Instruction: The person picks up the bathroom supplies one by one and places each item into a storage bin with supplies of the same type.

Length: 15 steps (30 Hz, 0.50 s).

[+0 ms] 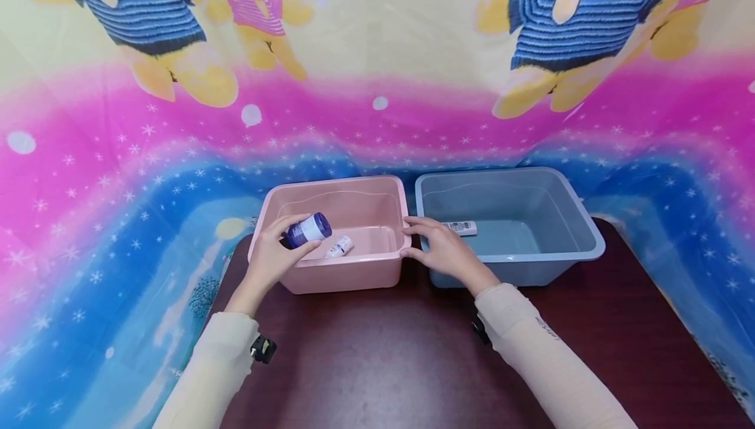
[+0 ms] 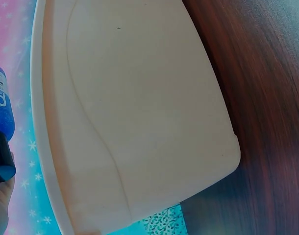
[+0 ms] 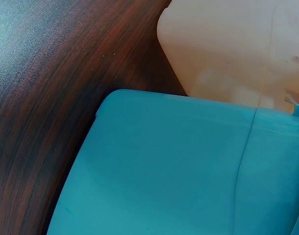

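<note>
My left hand (image 1: 274,249) grips a blue bottle (image 1: 309,229) with a white label, tilted above the left part of the pink basin (image 1: 342,275). In the left wrist view the blue bottle (image 2: 1,103) shows at the left edge, with a black cap. My right hand (image 1: 442,249) reaches between the basins, its fingertips at the pink basin's right rim and its thumb apart from the fingers. Inside the pink basin lies a small white bottle (image 1: 339,247). A white remote control (image 1: 462,228) lies in the blue-grey basin (image 1: 501,272), partly hidden by my right hand.
Both basins stand side by side with a narrow gap, toward the back of a dark wooden table (image 1: 377,350). A patterned cloth (image 1: 366,108) with bears and snowflakes hangs behind and at both sides. Each sleeve carries a small black device.
</note>
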Available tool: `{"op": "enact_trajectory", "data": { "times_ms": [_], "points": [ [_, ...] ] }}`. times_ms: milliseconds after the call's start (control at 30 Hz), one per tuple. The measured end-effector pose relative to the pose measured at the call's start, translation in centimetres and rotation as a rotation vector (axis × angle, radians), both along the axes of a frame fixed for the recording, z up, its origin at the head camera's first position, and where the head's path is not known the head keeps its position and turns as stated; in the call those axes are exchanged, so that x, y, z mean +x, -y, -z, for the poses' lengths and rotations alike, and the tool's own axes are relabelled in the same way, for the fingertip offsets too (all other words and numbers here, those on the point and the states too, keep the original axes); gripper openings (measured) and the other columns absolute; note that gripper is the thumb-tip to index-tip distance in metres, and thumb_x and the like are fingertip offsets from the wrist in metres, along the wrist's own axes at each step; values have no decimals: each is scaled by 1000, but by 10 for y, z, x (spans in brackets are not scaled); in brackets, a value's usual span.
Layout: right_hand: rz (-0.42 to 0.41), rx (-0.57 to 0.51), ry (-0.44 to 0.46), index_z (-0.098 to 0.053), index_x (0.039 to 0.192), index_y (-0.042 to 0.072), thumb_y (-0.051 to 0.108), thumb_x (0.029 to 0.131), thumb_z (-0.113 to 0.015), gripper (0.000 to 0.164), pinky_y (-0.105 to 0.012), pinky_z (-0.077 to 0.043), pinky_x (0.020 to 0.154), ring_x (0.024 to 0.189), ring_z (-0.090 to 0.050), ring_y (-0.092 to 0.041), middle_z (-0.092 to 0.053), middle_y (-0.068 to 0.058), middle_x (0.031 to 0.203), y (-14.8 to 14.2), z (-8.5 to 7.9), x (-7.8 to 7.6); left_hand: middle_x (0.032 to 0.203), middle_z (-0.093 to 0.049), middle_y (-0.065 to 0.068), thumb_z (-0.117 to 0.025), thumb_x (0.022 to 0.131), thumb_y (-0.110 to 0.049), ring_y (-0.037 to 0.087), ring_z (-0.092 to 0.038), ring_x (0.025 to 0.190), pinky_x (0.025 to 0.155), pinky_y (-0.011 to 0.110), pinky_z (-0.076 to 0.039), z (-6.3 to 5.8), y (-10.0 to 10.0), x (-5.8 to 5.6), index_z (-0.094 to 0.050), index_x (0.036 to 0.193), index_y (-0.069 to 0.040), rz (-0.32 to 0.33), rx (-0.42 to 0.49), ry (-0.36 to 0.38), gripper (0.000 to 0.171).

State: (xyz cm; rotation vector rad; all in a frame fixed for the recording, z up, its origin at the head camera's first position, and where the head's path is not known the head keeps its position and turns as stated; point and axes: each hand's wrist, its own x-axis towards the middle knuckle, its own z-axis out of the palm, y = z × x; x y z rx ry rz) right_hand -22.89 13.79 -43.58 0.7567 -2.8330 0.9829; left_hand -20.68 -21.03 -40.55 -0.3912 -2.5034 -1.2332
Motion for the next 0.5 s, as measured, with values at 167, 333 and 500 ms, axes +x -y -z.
{"op": "enact_trajectory", "data": {
  "times_ms": [167, 333, 500],
  "points": [
    [1, -1, 1, -66, 132, 17, 46, 89, -71, 52, -49, -40, 106, 138, -41, -24, -47, 2, 150, -1, 0, 0, 131, -62, 8, -85, 80, -25, 28, -59, 110, 87, 49, -53, -1, 1, -3, -66, 129, -16, -21, -13, 20, 53],
    [-1, 3, 2, -66, 132, 17, 47, 88, -71, 53, -49, -40, 107, 139, -40, -24, -46, 3, 150, 0, 0, 0, 133, -60, 9, -85, 80, -25, 30, -57, 116, 89, 50, -52, -1, 2, -7, -65, 130, -15, -18, -30, 27, 54],
    [-1, 4, 7, -65, 133, 15, 47, 89, -71, 55, -50, -39, 107, 139, -40, -24, -45, 2, 150, -1, -1, 0, 131, -61, 8, -85, 80, -26, 28, -59, 109, 85, 48, -54, 1, 2, -13, -65, 130, -14, -11, -45, 18, 55]
  ]
}}
